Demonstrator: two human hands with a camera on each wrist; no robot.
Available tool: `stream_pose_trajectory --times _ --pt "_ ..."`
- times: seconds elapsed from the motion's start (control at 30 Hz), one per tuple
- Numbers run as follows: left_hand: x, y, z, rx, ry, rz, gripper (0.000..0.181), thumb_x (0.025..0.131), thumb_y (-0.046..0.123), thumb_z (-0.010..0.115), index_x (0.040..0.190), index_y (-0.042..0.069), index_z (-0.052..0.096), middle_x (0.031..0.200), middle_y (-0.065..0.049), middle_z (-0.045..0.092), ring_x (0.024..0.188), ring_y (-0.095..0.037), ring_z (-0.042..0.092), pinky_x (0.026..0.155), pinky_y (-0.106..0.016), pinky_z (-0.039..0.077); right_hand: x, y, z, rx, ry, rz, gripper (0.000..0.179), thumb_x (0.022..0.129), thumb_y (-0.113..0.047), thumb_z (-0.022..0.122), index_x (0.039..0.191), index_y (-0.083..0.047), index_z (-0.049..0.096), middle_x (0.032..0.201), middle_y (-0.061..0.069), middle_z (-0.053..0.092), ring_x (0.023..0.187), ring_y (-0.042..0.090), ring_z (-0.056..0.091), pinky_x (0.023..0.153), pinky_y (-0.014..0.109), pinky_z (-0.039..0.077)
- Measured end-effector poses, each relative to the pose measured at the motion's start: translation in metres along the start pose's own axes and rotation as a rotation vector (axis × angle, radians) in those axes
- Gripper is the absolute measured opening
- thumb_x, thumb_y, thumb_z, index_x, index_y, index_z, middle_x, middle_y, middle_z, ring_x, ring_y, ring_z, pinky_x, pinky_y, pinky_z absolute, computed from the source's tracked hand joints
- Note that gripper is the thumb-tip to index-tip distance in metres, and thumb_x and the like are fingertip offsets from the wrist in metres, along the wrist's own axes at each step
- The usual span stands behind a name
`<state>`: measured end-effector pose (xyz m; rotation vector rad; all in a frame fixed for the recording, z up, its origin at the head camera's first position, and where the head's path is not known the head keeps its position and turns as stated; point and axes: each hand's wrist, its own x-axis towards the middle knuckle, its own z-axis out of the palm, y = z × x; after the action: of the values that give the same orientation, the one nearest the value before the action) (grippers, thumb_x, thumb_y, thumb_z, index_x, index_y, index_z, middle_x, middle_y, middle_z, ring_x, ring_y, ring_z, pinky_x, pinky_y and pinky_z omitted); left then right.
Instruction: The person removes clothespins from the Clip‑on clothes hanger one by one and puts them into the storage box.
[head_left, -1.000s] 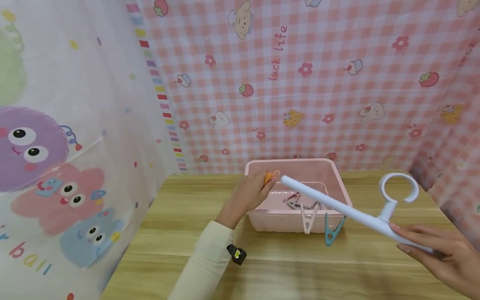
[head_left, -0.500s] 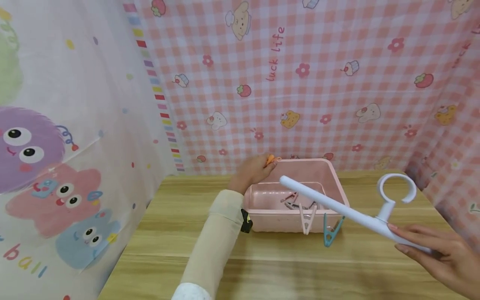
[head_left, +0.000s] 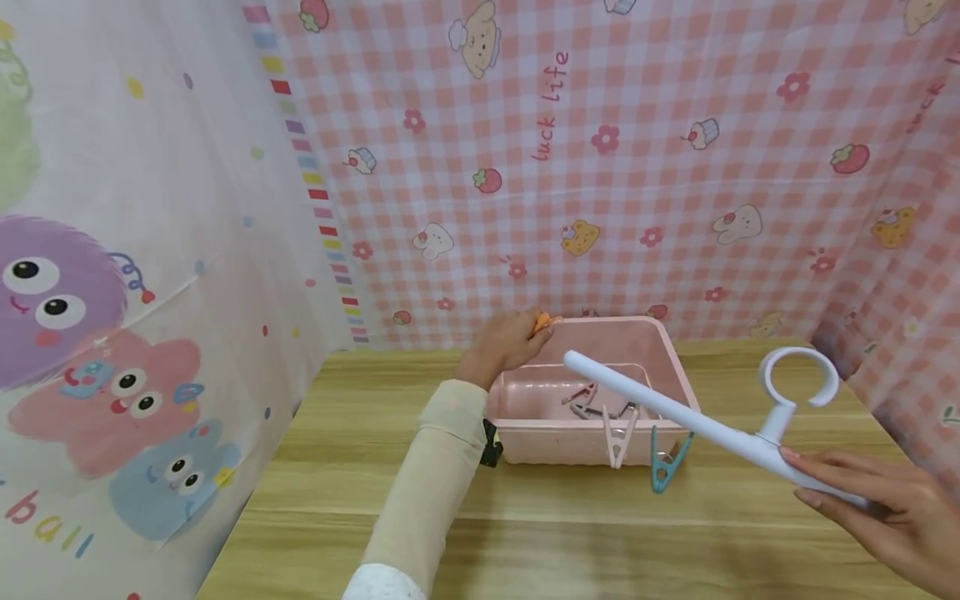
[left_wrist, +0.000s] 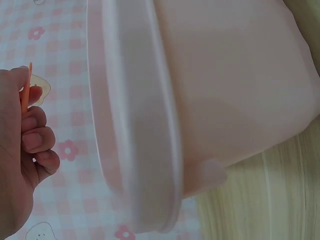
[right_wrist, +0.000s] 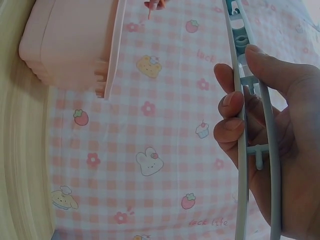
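In the head view my left hand pinches a small orange clip above the back left corner of a pink plastic basin. The left wrist view shows the same hand over the rim, fingers curled, with a thin orange strip of the clip sticking out. My right hand grips a pale blue hanger by its lower end; the hanger slants up over the basin's right side, its open-ring hook pointing up. In the right wrist view, thumb and fingers wrap the hanger's two rails.
A pink clothespin and a teal clothespin hang on the basin's front rim. Several clips lie inside. The basin stands at the back of a wooden table, against a pink checked cloth.
My left hand has moved from over the basin's left part to its back left corner with the orange clip, then nearly stopped. The right hand and hanger have stayed about where they were.
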<state>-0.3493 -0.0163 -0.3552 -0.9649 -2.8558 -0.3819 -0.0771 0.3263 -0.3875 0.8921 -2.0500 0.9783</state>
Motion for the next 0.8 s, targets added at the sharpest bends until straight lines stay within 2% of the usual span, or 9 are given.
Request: stream_pose_trajectory --times 0.17,0.37,0.53,0.63,0.7,0.8 --pt "-0.0021 0.0004 0.0005 0.006 -0.002 0.024 0.029 0.106 0.038 0.051 0.117 0.014 0.061 0.080 -0.001 0.056 0.073 -0.016 0.055 0.063 -0.028 0.042 -0.0004 0.0005 0.0010 0.016 -0.001 -0.011 0.051 0.096 -0.031 0.064 0.110 0.017 0.070 0.119 -0.018 0.070 0.057 -0.011 0.038 0.047 0.006 0.031" --pt "-0.0055 0.0011 0.0007 0.039 0.011 0.046 0.023 0.100 0.039 0.059 0.106 0.017 0.061 0.082 0.002 0.062 0.069 -0.012 0.055 0.059 -0.022 0.042 -0.0018 0.0010 0.0026 0.022 -0.008 -0.011 0.052 0.096 -0.032 0.063 0.111 0.017 0.069 0.119 -0.020 0.069 0.058 -0.013 0.040 0.045 0.004 0.032" --pt "-0.0090 0.0020 0.0006 0.053 0.016 0.061 0.028 0.097 0.042 0.063 0.111 0.018 0.063 0.087 0.002 0.068 0.069 -0.013 0.059 0.059 -0.023 0.046 -0.0020 0.0021 0.0036 0.033 -0.007 -0.017 0.051 0.097 -0.031 0.063 0.111 0.018 0.068 0.121 -0.018 0.070 0.062 -0.012 0.045 0.046 0.007 0.034" --pt "-0.0101 0.0020 0.0005 0.057 0.011 0.054 0.038 0.097 0.046 0.061 0.123 0.018 0.063 0.103 -0.002 0.074 0.084 -0.017 0.068 0.071 -0.029 0.055 -0.0023 0.0018 0.0039 0.032 -0.004 -0.010 0.051 0.096 -0.030 0.063 0.111 0.018 0.069 0.120 -0.018 0.070 0.062 -0.012 0.045 0.047 0.007 0.034" --pt "-0.0101 0.0018 0.0004 0.074 0.011 0.045 0.047 0.098 0.049 0.059 0.134 0.018 0.060 0.123 -0.004 0.072 0.104 -0.022 0.070 0.086 -0.035 0.058 -0.0024 0.0012 0.0038 0.025 -0.002 -0.001 0.051 0.096 -0.031 0.063 0.112 0.017 0.069 0.119 -0.020 0.070 0.061 -0.012 0.044 0.046 0.007 0.034" --pt "-0.0094 0.0011 -0.0001 0.121 0.017 0.027 0.059 0.098 0.053 0.056 0.147 0.022 0.051 0.150 -0.005 0.057 0.135 -0.027 0.057 0.109 -0.045 0.049 -0.0023 0.0003 0.0035 0.000 -0.005 0.010 0.051 0.096 -0.032 0.062 0.113 0.016 0.069 0.119 -0.023 0.068 0.060 -0.013 0.043 0.046 0.006 0.034"
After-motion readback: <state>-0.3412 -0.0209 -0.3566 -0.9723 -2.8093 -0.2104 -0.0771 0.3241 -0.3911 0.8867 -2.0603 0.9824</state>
